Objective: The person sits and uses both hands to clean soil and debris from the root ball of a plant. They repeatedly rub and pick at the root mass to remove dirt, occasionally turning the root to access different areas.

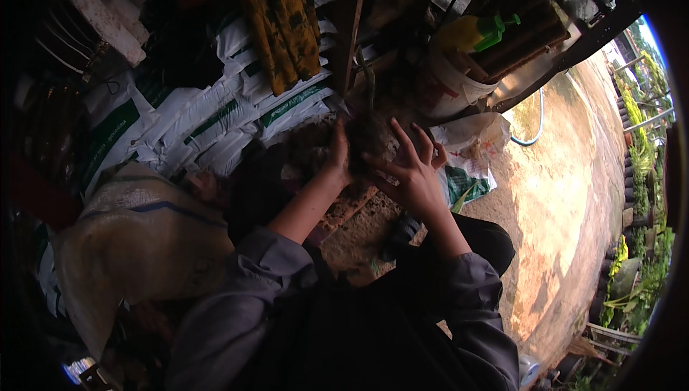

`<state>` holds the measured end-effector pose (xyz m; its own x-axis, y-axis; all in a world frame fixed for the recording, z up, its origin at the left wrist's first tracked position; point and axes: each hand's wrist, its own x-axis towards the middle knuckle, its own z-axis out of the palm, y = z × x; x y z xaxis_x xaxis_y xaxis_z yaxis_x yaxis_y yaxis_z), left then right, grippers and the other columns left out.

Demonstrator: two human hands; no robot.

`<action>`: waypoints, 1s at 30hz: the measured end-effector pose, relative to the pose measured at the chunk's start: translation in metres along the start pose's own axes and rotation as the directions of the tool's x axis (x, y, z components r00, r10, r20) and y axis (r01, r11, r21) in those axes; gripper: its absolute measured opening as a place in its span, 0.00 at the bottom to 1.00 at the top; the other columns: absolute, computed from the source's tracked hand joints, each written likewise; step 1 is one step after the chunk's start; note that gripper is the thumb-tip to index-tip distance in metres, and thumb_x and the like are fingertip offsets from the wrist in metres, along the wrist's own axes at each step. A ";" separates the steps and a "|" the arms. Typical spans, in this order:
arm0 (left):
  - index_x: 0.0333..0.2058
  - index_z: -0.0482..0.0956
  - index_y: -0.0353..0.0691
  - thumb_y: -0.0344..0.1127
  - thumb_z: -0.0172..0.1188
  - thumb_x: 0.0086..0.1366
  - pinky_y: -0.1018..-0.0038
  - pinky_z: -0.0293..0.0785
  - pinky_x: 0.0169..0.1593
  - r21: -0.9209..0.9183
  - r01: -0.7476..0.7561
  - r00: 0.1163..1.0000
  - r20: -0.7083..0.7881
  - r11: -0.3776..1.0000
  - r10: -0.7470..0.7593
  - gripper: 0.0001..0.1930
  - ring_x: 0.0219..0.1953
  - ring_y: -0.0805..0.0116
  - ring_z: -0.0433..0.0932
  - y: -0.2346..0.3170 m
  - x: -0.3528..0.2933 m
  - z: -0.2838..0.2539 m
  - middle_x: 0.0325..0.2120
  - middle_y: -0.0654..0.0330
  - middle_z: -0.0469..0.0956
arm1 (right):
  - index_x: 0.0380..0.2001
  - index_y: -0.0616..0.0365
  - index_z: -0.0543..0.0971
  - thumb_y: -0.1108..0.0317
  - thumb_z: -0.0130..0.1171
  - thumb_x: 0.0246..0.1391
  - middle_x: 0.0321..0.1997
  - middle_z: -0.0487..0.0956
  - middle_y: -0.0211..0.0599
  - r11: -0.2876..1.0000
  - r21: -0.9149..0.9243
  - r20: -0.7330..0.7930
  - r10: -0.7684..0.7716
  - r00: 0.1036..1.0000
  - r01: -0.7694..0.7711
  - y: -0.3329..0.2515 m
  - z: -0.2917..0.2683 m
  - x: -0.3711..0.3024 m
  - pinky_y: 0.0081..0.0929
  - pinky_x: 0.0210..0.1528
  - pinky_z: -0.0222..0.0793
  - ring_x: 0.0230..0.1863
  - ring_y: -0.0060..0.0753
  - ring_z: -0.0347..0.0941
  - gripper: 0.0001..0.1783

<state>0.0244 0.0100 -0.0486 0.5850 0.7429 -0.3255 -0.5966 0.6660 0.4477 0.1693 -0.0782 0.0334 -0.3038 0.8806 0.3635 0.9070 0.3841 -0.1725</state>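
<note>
A dark clump of soil (367, 140) sits between my two hands, with a thin greenish-brown stalk (370, 82) rising from it. My left hand (339, 153) cups its left side, the thumb up and the other fingers hidden behind the clump. On the right side, my right hand (410, 168) holds it with curved, spread fingers, the nearest ones against the soil. Shadow blurs where the clump ends. Below the hands lies a heap of loose brown soil (352, 208).
Stacked white-and-green sacks (208, 122) stand at the left, near a beige woven sack (151, 240). A yellow-black cloth (280, 29) hangs above. At the back right are a white bucket (452, 90) and a green-topped spray bottle (477, 32). A plastic bag (474, 140) lies beside my right hand.
</note>
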 end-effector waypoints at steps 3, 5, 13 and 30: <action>0.59 0.64 0.48 0.69 0.26 0.64 0.58 0.71 0.54 -0.084 0.017 0.998 -0.051 0.996 -0.021 0.38 0.52 0.57 0.71 0.002 -0.006 0.006 0.53 0.55 0.69 | 0.40 0.25 0.82 0.55 0.68 0.37 0.69 0.57 0.34 0.999 0.039 -0.007 0.011 1.000 -0.011 -0.002 0.002 0.000 0.47 0.62 0.41 0.66 0.52 0.50 0.21; 0.59 0.64 0.46 0.66 0.28 0.65 0.58 0.70 0.55 -0.096 0.013 0.999 -0.027 0.995 -0.016 0.36 0.52 0.57 0.71 0.005 -0.012 0.016 0.52 0.55 0.69 | 0.39 0.26 0.83 0.57 0.70 0.33 0.68 0.58 0.34 0.994 0.107 -0.058 0.011 0.998 -0.005 -0.002 0.003 0.000 0.48 0.62 0.41 0.65 0.52 0.51 0.22; 0.56 0.67 0.44 0.58 0.37 0.67 0.63 0.73 0.53 -0.127 0.077 0.985 0.164 0.989 -0.056 0.29 0.52 0.61 0.71 -0.006 -0.015 0.018 0.49 0.56 0.71 | 0.33 0.28 0.84 0.64 0.69 0.19 0.65 0.63 0.29 0.965 0.259 -0.239 0.097 0.966 -0.032 0.009 0.025 0.003 0.50 0.59 0.42 0.62 0.53 0.54 0.27; 0.53 0.68 0.40 0.58 0.41 0.64 0.66 0.80 0.39 -0.276 -0.137 0.982 0.091 0.951 0.168 0.29 0.40 0.60 0.77 -0.010 -0.005 0.019 0.44 0.53 0.73 | 0.41 0.33 0.82 0.55 0.67 0.33 0.66 0.62 0.36 0.989 0.151 -0.259 0.047 0.965 -0.007 0.009 0.012 -0.007 0.46 0.60 0.42 0.63 0.49 0.54 0.23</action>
<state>0.0381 -0.0017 -0.0359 0.5241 0.8349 -0.1683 -0.7996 0.5504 0.2402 0.1758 -0.0776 0.0185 -0.1752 0.7955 0.5801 0.8549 0.4151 -0.3111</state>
